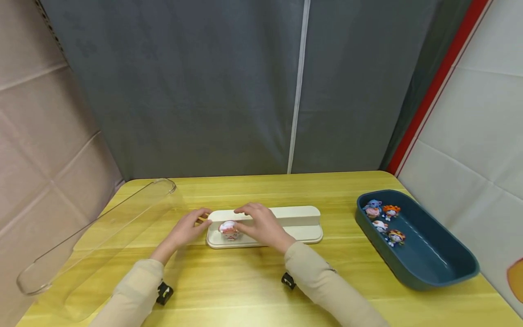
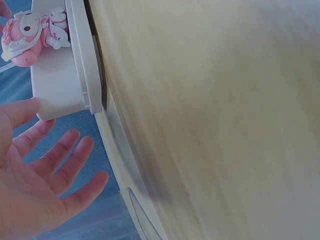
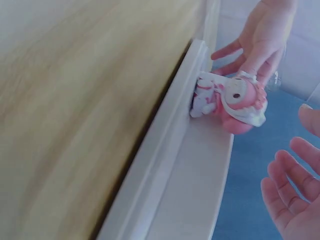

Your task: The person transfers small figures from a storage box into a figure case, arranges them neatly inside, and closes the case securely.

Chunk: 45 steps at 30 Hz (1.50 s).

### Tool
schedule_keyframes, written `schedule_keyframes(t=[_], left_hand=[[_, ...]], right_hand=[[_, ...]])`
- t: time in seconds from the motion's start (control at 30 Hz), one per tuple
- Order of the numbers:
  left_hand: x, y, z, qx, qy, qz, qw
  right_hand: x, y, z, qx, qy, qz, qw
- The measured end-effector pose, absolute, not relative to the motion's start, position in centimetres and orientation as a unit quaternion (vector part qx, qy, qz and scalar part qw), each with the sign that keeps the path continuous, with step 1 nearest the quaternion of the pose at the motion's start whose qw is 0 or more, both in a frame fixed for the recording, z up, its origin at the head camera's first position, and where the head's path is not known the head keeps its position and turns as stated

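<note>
A pink-and-white figurine [image 1: 229,230] stands upright near the left end of a white stepped display base [image 1: 300,232] on the table. My left hand [image 1: 189,230] is at the base's left end, its fingers spread and relaxed; in the left wrist view the thumb and a fingertip are at the base's edge, and contact is hard to tell. My right hand [image 1: 263,226] hovers just right of the figurine, over the base. In the right wrist view, loosely bent fingers [image 3: 287,185] show a gap from the figurine and hold nothing.
A long clear plastic cover [image 1: 110,245] lies at an angle on the left of the table. To the right, a dark blue tray [image 1: 433,245] holds several small figurines [image 1: 391,212] toward its far left end. A grey curtain [image 1: 204,91] hangs behind the table.
</note>
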State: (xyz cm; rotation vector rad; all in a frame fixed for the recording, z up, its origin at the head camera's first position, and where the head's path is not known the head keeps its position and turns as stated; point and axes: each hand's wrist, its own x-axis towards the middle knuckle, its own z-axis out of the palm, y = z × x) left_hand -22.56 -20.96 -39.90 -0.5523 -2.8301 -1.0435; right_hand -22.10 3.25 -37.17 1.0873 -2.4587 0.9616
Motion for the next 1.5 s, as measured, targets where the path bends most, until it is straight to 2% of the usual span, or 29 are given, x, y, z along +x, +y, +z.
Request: schedule_keyframes(t=[1.5], left_hand=[[-22.7, -21.1, -40.0, -0.178, -0.924, -0.337, 0.032]], right_hand=[[-18.9, 12.0, -32.4, 0.427, -0.807, 0.311, 0.263]])
